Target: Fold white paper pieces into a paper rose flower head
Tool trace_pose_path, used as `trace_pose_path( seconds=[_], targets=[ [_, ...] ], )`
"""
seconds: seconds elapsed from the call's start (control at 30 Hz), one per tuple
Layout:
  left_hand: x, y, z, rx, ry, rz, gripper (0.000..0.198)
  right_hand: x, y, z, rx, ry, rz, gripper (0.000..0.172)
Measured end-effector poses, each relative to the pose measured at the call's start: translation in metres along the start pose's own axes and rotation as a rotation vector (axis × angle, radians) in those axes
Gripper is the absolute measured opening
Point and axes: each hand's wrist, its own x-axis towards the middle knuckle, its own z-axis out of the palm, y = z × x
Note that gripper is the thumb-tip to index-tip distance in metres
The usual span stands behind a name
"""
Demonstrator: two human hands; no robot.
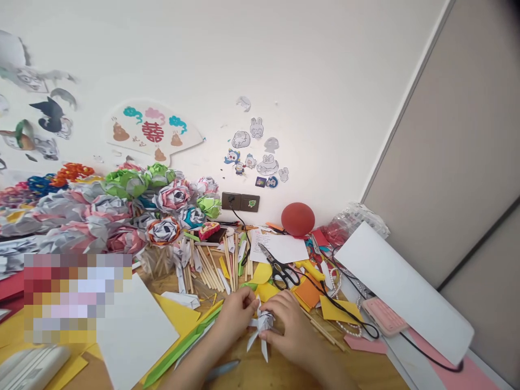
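Between my two hands is a small folded white paper flower (pixel 265 322) with pointed petals spreading out toward me. My left hand (pixel 241 310) pinches one of its petals between thumb and fingers at the upper left. My right hand (pixel 289 325) curls around the flower's right side, thumb below and fingers on top, gripping it. The flower is held just over the wooden table (pixel 252 374). Black-handled scissors (pixel 280 269) lie just beyond the hands, among yellow paper scraps (pixel 263 273).
Many folded paper flowers (pixel 170 195) are heaped at the back left. Wooden sticks (pixel 209 265) lie behind my hands. White paper sheets (pixel 136 330) are on the left. A red balloon (pixel 298 219), a pink keyboard-like object (pixel 384 315) and a white slab (pixel 406 292) stand to the right.
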Motion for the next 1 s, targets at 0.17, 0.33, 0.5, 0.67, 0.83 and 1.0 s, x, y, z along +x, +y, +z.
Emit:
trace_pose_path(
  seconds=[0.17,0.33,0.5,0.67,0.83,1.0],
  targets=[
    [-0.004,0.009,-0.008,0.047,0.031,0.048,0.027,0.001,0.007,0.002,0.07,0.085,0.047,0.028],
    [-0.017,0.019,-0.012,0.644,0.072,0.475,0.026,0.003,0.022,0.007,0.206,0.252,0.181,0.026],
    [-0.013,0.005,0.0,0.922,-0.013,0.618,0.024,0.003,0.025,0.008,0.275,0.236,0.224,0.028],
    [-0.009,-0.006,0.003,0.932,0.036,0.689,0.023,0.003,0.026,0.006,0.32,0.21,0.222,0.029],
    [-0.011,-0.006,0.004,0.912,0.084,0.724,0.024,0.004,0.026,0.004,0.323,0.214,0.204,0.027],
    [-0.012,-0.003,0.004,0.883,0.105,0.721,0.023,0.003,0.027,0.007,0.352,0.201,0.216,0.028]
  ],
)
